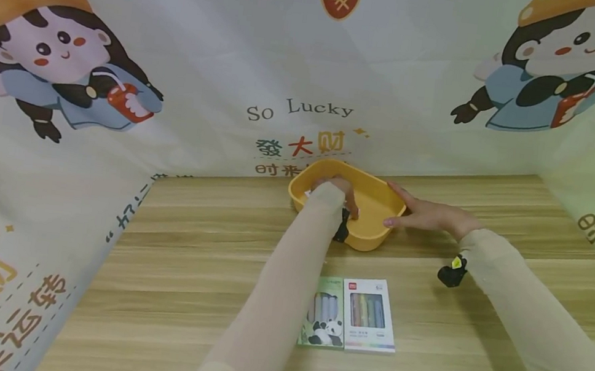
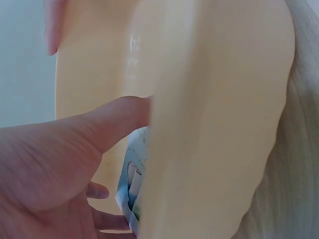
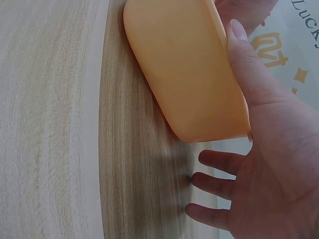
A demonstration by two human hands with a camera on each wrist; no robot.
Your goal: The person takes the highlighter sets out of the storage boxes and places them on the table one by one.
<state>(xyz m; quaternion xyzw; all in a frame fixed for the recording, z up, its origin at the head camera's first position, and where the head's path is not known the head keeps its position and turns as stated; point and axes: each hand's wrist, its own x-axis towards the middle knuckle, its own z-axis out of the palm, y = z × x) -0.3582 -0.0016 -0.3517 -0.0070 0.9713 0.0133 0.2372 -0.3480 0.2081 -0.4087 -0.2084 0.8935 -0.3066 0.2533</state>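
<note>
A yellow plastic bin (image 1: 374,241) stands at the back of the table, against the printed backdrop. My left hand (image 1: 338,190) reaches down inside it. In the left wrist view, the fingers touch a pale box with a cut-out window (image 2: 130,184), with the thumb on its other side; the thumb tip is hidden behind the bin wall. White sticks show through that window. My right hand (image 1: 427,217) holds the bin's right end between thumb and index finger. Its other fingers (image 3: 214,185) extend past the bin, apart from it.
Two flat boxes lie side by side nearer me: a green panda box (image 1: 330,313), partly behind my left sleeve, and a white box of coloured pens (image 1: 369,315). Printed cloth (image 1: 205,75) walls the wooden table (image 1: 167,293) at the back and sides.
</note>
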